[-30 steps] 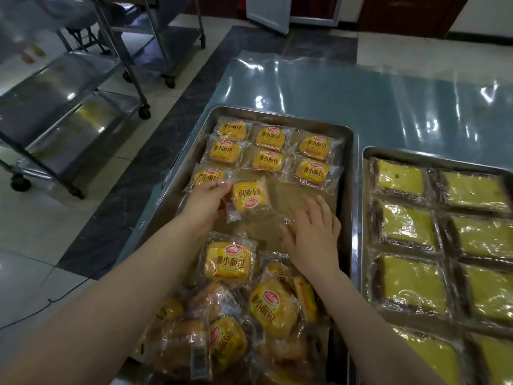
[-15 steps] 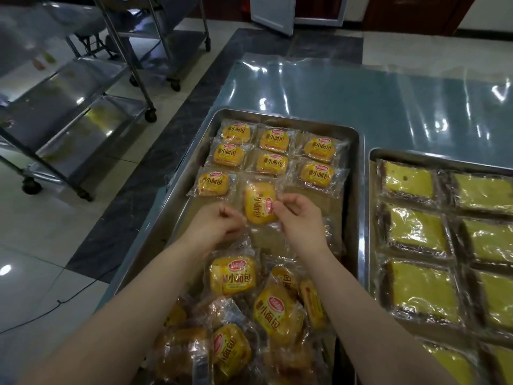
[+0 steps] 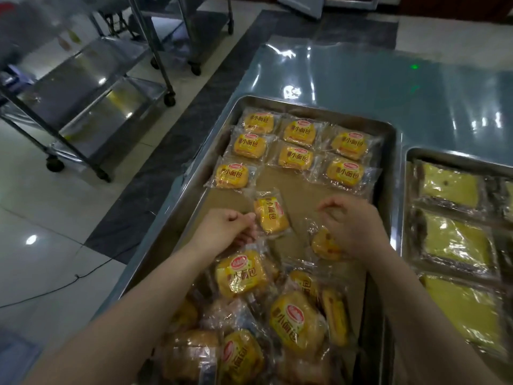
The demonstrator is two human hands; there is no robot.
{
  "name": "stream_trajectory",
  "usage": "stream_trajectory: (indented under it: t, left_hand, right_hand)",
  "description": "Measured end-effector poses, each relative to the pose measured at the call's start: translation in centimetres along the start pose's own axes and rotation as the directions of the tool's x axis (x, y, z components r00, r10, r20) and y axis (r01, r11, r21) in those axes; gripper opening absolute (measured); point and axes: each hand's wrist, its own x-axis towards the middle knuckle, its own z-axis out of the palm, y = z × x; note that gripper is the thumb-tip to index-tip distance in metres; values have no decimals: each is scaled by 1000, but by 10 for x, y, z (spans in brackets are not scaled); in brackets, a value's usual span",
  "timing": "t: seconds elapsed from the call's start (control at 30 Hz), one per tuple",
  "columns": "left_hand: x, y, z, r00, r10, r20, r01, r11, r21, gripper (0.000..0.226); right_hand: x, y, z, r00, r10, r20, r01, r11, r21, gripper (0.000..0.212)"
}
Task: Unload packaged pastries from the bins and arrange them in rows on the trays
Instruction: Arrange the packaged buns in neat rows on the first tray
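Left hand: pinches the wrapper edge of the tilted pastry, askew on the tray liner just below the rows.
Third-row packet: alone at the left — turn the tilted pastry square, label up, and set just beside it.
Loose pile: heaped at the near end of the tray; best drawn from the top, one packet per hand.
Right hand: curled round a second pastry, gripping its wrapper — probably suited to the right-hand slot.

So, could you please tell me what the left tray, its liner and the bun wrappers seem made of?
Left tray: probably stainless steel, grey reflective rim. Liner: apparently brown paper, matte and flat. Bun wrappers: clear plastic film, crinkled, glossy glints.
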Motion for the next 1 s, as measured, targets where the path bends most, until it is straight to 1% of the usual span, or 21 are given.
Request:
stream_trajectory:
  t: [0.03,0.07,0.1,0.13,0.17,0.2,0.23,0.27,0.3,0.33,0.37,0.4,0.47,0.53,0.6,0.63,0.7,0.77,0.87,0.93,1.0]
  left_hand:
    - [-1,2,-1,998,36,56,-44,989,143,32]
    - [-1,6,-2,991,55,122,-89,952,293,35]
    - [1,9,-2,982,74,174,-146,882,448,38]
    - [5,15,-1,974,106,202,-206,789,579,41]
    - [9,20,0,968,164,190,-250,695,674,44]
    - [13,26,3,957,246,152,-277,626,729,45]
    - [16,30,6,932,344,117,-307,576,758,41]
    - [17,32,10,894,437,104,-352,538,766,32]
    - [19,32,13,862,488,134,-398,492,774,18]
    - [23,29,16,838,502,213,-452,420,787,6]
    - [29,26,20,829,469,305,-490,346,800,22]
    - [36,22,23,822,411,393,-530,303,792,34]
    - [48,21,27,815,344,466,-565,290,773,43]
    - [57,19,31,814,279,509,-574,251,779,51]
    - [60,12,35,828,181,531,-560,209,802,69]
    - [61,8,36,832,165,530,-554,194,809,77]
    - [59,4,40,838,188,512,-542,187,819,81]
    - [59,2,47,861,259,438,-493,216,843,79]
    - [62,1,61,903,350,248,-362,311,879,75]
    - [66,2,69,918,370,139,-282,367,886,75]
    - [69,3,76,914,397,80,-246,389,888,74]
  right_hand:
    - [-9,7,-7,998,10,64,-6,998,-59,19]
    - [-17,13,-11,988,30,149,-13,994,-109,16]
    - [-23,17,-13,973,33,227,3,988,-157,18]
    - [-28,20,-12,961,14,276,42,980,-194,23]
    - [-31,21,-10,959,-10,284,76,972,-221,27]
    - [-33,20,-7,963,-26,268,93,965,-243,31]
    - [-34,19,-3,969,-32,247,102,956,-275,35]
    - [-33,18,2,972,-33,231,106,943,-314,39]
    - [-32,19,8,975,-17,220,96,931,-352,42]
    - [-29,20,14,979,13,204,67,922,-380,43]
    - [-24,20,19,983,54,178,22,917,-399,43]
    - [-19,20,22,986,90,142,-24,911,-412,44]
    - [-9,20,27,988,133,75,-88,898,-432,46]
    - [-6,21,31,991,132,37,-104,899,-425,49]
    - [-10,23,36,993,117,25,-95,899,-428,55]
    - [-12,24,37,994,109,19,-90,894,-438,57]
    - [-15,25,38,996,87,0,-77,886,-458,55]
    - [-17,25,38,998,62,-30,-69,882,-466,50]
    - [-17,24,40,997,55,-59,-76,884,-461,50]
    - [-16,25,43,997,59,-56,-78,883,-463,50]
    - [-13,26,44,998,46,-46,-62,883,-466,50]
